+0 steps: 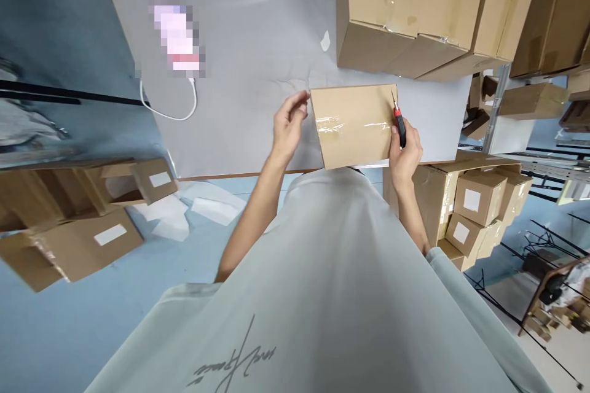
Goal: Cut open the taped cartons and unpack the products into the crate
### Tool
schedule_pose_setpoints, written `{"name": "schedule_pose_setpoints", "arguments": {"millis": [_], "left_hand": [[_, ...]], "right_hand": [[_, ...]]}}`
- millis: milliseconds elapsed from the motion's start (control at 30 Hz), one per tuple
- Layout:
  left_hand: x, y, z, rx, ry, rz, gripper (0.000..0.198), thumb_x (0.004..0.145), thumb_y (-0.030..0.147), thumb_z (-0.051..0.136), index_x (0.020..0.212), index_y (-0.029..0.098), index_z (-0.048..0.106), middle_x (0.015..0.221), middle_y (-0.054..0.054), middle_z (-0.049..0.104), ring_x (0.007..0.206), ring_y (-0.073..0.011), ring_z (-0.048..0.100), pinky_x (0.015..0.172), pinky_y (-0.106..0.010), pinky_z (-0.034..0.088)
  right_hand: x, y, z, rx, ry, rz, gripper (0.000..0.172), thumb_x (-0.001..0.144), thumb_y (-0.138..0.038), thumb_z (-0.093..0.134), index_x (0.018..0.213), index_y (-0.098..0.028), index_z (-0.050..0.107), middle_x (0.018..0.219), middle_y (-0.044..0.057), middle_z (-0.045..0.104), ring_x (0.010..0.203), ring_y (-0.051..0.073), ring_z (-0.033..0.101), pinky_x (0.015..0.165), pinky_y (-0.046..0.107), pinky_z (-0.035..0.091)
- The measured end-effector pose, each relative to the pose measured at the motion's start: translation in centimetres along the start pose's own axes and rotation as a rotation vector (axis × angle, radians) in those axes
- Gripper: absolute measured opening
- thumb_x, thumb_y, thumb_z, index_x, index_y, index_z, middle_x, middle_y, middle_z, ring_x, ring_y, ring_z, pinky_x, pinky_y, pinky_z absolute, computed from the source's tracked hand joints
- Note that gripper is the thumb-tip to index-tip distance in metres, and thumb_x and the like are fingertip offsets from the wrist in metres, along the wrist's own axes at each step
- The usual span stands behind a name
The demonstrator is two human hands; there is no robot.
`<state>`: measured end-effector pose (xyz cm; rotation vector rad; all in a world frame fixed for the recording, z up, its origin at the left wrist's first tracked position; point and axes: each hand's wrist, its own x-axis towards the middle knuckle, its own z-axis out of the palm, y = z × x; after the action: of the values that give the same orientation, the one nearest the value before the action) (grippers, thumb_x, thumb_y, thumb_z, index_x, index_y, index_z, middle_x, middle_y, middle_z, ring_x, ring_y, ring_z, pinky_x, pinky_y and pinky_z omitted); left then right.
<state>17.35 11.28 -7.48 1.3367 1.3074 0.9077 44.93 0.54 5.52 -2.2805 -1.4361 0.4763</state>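
Note:
A small cardboard box (354,135), with clear tape across its top, is at the table's front edge, close against my body. My right hand (405,150) grips a red and black craft knife (399,124), its thin pointed blade aimed away from me over the box's right side. The thumb of that hand is at the box's right edge. Beside the box's far left corner is my left hand (289,124), fingers loosely bent and thumb slightly apart. Nothing shows in it, and whether its fingertips touch the cardboard is unclear.
Large cardboard boxes (410,6) stand at the back right of the grey table (239,116). A blurred-out device (177,37) with a white cable (173,116) lies at left. More cartons (92,239) are on the floor at left, and stacked boxes (479,196) at right.

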Motion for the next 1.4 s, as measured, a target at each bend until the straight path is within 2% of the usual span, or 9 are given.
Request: {"name": "schedule_pose_setpoints", "arguments": {"millis": [133, 233, 367, 500, 700, 900, 1000, 1200, 1400], "left_hand": [[1.6, 5.1, -3.0, -0.038, -0.121, 0.1, 0.056, 0.102, 0.068, 0.081, 0.143, 0.03, 0.078, 0.15, -0.009, 0.078, 0.144, -0.034, 0.074, 0.126, -0.053, 0.061], [2.7, 6.3, -3.5, -0.017, -0.213, 0.13, 0.046, 0.097, 0.055, 0.088, 0.134, 0.027, 0.082, 0.139, -0.008, 0.081, 0.128, -0.0315, 0.08, 0.119, -0.053, 0.066], [3.5, 6.0, -3.9, -0.024, -0.272, 0.134, 0.042, 0.095, 0.049, 0.089, 0.13, 0.025, 0.084, 0.131, -0.008, 0.083, 0.121, -0.0293, 0.082, 0.118, -0.051, 0.068], [3.8, 5.9, -4.5, -0.053, -0.299, 0.14, 0.048, 0.093, 0.05, 0.09, 0.131, 0.023, 0.084, 0.128, -0.008, 0.083, 0.12, -0.0313, 0.083, 0.119, -0.056, 0.066], [3.6, 5.8, -4.7, -0.078, -0.303, 0.137, 0.05, 0.093, 0.054, 0.091, 0.131, 0.023, 0.085, 0.13, -0.009, 0.083, 0.123, -0.0323, 0.081, 0.12, -0.055, 0.066], [3.4, 5.3, -4.4, -0.146, -0.306, 0.122, 0.048, 0.093, 0.055, 0.092, 0.13, 0.026, 0.085, 0.133, -0.008, 0.082, 0.128, -0.0325, 0.08, 0.123, -0.054, 0.064], [3.3, 5.4, -4.0, -0.15, -0.302, 0.121, 0.046, 0.093, 0.049, 0.092, 0.132, 0.026, 0.084, 0.135, -0.008, 0.081, 0.128, -0.0319, 0.08, 0.123, -0.054, 0.064], [3.0, 5.9, -3.3, -0.113, -0.276, 0.155, 0.038, 0.096, 0.034, 0.086, 0.133, 0.026, 0.085, 0.134, -0.008, 0.081, 0.127, -0.0313, 0.081, 0.12, -0.054, 0.065], [1.7, 6.0, -2.0, -0.066, -0.181, 0.161, 0.032, 0.105, 0.032, 0.077, 0.136, 0.026, 0.084, 0.136, -0.008, 0.083, 0.127, -0.0302, 0.081, 0.12, -0.053, 0.066]], "right_hand": [[-1.0, -1.2, -0.7, -0.125, 0.096, 0.061, 0.063, 0.12, -0.047, 0.033, 0.166, -0.021, 0.067, 0.138, 0.021, 0.068, 0.133, 0.035, 0.072, 0.113, 0.053, 0.06], [-2.5, -2.5, -2.1, -0.19, 0.112, 0.034, 0.063, 0.122, -0.05, 0.032, 0.165, -0.022, 0.068, 0.131, 0.019, 0.071, 0.128, 0.035, 0.075, 0.109, 0.052, 0.062], [-5.1, -6.3, -2.6, -0.069, -0.105, -0.079, 0.061, 0.122, -0.053, 0.035, 0.171, -0.026, 0.061, 0.144, 0.017, 0.079, 0.139, 0.035, 0.074, 0.113, 0.052, 0.064], [-6.5, -10.2, -0.8, 0.082, -0.313, -0.082, 0.059, 0.12, -0.046, 0.045, 0.174, -0.028, 0.058, 0.165, 0.01, 0.073, 0.149, 0.032, 0.073, 0.122, 0.049, 0.062], [-6.9, -12.8, 0.4, 0.016, -0.396, -0.021, 0.061, 0.119, -0.038, 0.046, 0.179, -0.033, 0.053, 0.169, 0.006, 0.071, 0.152, 0.03, 0.072, 0.123, 0.048, 0.062], [-7.9, -14.6, 0.0, -0.02, -0.407, -0.014, 0.065, 0.12, -0.035, 0.041, 0.183, -0.024, 0.046, 0.154, 0.012, 0.08, 0.137, 0.033, 0.08, 0.115, 0.046, 0.064], [-8.5, -15.7, 0.0, -0.169, -0.432, 0.013, 0.066, 0.121, -0.035, 0.035, 0.187, -0.028, 0.038, 0.138, 0.014, 0.085, 0.123, 0.036, 0.084, 0.104, 0.045, 0.067], [-8.9, -18.4, 1.2, -0.499, -0.403, 0.066, 0.07, 0.121, -0.033, 0.034, 0.19, -0.02, 0.028, 0.111, 0.02, 0.084, 0.086, 0.035, 0.084, 0.084, 0.044, 0.067], [-10.1, -20.7, -0.4, -0.648, -0.535, 0.096, 0.069, 0.118, -0.027, 0.037, 0.187, -0.018, 0.035, 0.105, 0.022, 0.083, 0.082, 0.036, 0.084, 0.076, 0.046, 0.067]]}}
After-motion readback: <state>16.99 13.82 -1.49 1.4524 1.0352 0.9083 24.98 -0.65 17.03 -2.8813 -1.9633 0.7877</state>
